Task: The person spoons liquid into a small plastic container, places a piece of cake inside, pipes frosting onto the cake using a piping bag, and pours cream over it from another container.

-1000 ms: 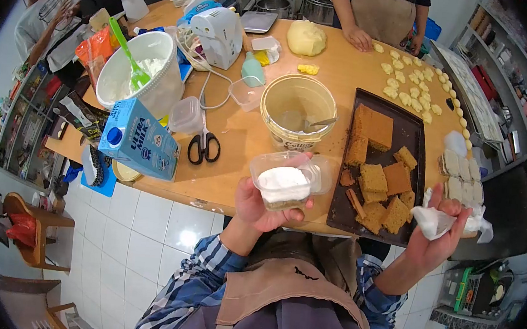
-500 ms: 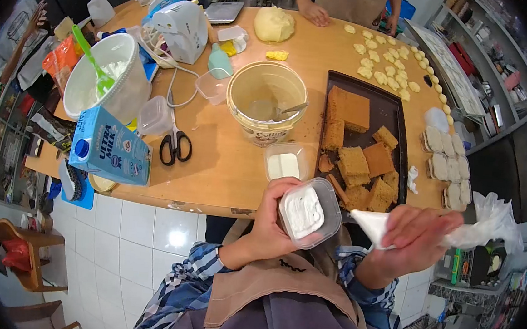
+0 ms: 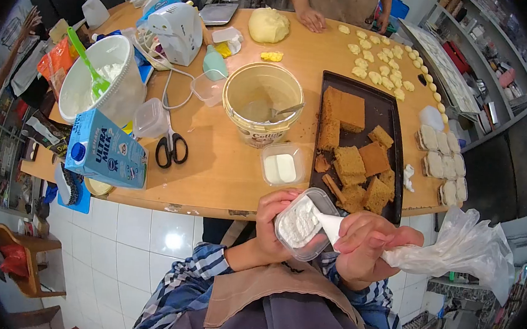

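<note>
My left hand grips a clear plastic container with white cream inside, tilted toward the camera. A white piping bag is clasped in my right hand, its tip at the cream inside the container. The bag's loose end hangs off to the right. Beyond my left hand, another clear container stands on the table holding something white. Behind it is an open tub with a spoon. To its right, a dark tray carries brown cake pieces.
A milk carton, scissors, a white bowl and a mixer are on the left. At the back are dough and another person's hand. Filled containers stand at the right.
My right hand has brought the piping bag left, down to the container in my left hand. Since the earliest frame, a second container of white stuff has come into view on the table.
</note>
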The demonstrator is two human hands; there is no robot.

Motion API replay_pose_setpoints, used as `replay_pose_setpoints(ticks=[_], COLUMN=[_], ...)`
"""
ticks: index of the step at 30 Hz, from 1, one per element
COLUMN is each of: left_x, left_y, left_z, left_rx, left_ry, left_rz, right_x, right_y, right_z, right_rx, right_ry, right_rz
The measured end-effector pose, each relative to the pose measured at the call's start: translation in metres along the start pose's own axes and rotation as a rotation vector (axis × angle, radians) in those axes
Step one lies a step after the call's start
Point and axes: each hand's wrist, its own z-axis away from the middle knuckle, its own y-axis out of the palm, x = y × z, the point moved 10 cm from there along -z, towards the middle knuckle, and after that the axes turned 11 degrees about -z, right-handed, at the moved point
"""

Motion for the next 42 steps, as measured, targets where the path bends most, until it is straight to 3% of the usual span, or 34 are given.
replay_pose_setpoints(ticks=[14,37,42], left_x=[-0.005,-0.007,-0.007], left_y=[-0.006,0.003,0.006], left_z=[0.004,0.006,0.007], left_rx=[-0.09,0.018,0.046], left_ry=[0.097,0.073,0.068], left_rz=[-0.078,-0.068,-0.07], right_x=[-0.007,-0.007,-0.012], right_y=[0.002,0.02,0.02], right_z=[0.013,0.002,0.005], right_rx=[0.017,0.21,0.261], right_ry=[0.03,-0.013,-0.006], right_rz=[0.026,0.057,0.191])
